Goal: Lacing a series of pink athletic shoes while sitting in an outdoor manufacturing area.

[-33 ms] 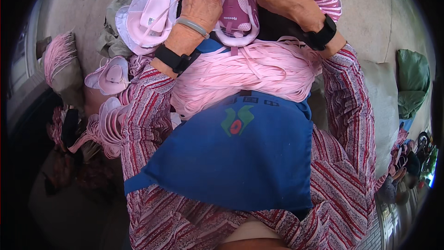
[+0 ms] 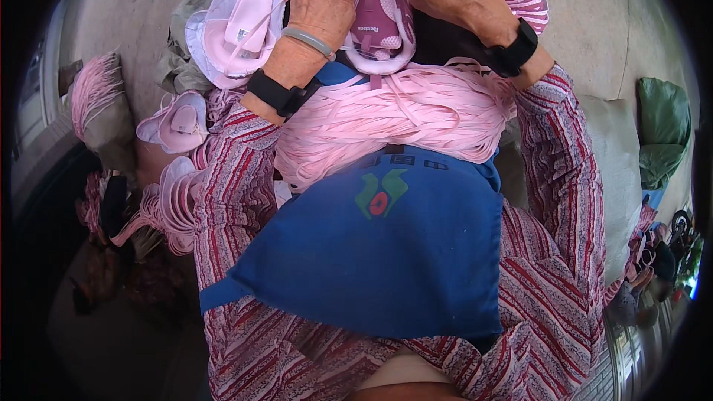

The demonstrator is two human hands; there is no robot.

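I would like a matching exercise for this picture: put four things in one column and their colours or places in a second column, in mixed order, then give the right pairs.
Things:
1. apron
2. bundle of laces
3. shoe part
4. sack

Descriptions:
A. green, at the far right
B. blue, over the lap
C. held by both hands at the top
D. pale pink, piled above the apron

Pairs: 1-B, 2-D, 3-C, 4-A

The shoe upper at far centre is dark pink with a pale pink rim. The straps heaped below it are pale pink. The apron is blue with a green and red emblem. The sleeves carry red, white and grey stripes. Both wristbands are black. A green sack lies far right.
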